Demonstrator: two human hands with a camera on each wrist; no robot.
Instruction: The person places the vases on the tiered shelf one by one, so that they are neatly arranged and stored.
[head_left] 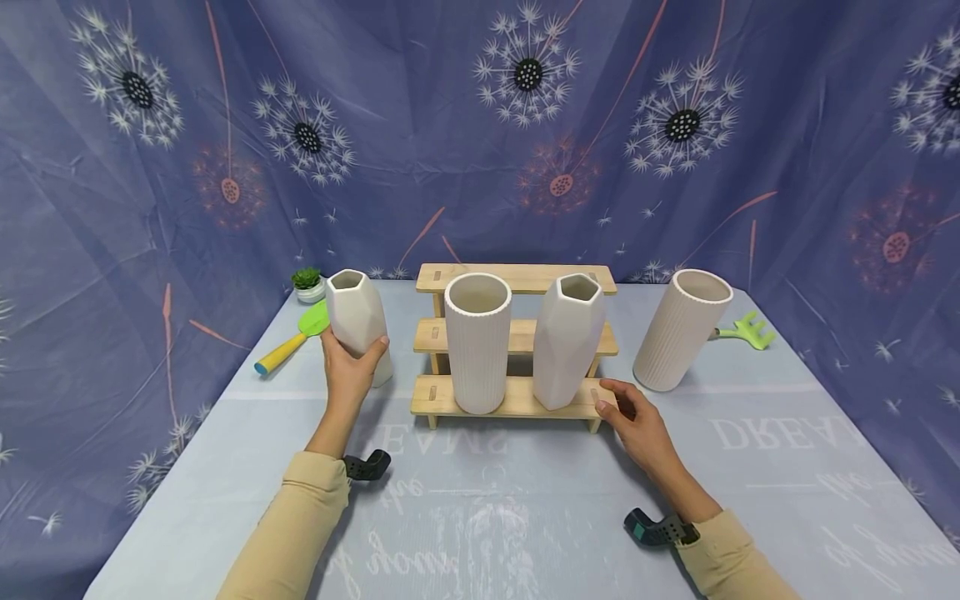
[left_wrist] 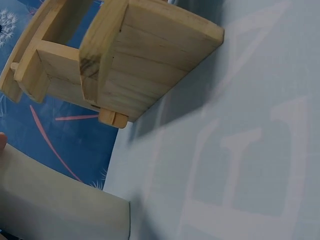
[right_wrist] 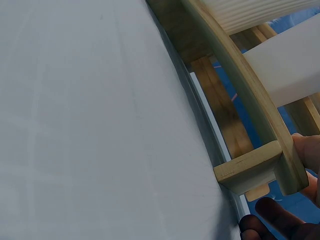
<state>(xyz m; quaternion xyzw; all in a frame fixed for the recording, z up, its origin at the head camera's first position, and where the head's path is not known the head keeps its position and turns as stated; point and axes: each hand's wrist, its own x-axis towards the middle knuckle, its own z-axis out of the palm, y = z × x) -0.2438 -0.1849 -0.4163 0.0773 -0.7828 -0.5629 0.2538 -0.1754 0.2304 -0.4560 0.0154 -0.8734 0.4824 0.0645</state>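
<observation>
Fingers of the left hand wrap the white vase near the table's left edge, beside the rack. It looks hard, smooth, breakable; its middle is best to hold. The right hand touches the rack's corner, fingers loose.

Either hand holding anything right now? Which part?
The left hand grips the faceted white vase around its lower body. The right hand holds nothing; its fingers touch the right end of the wooden shelf's bottom step.
</observation>
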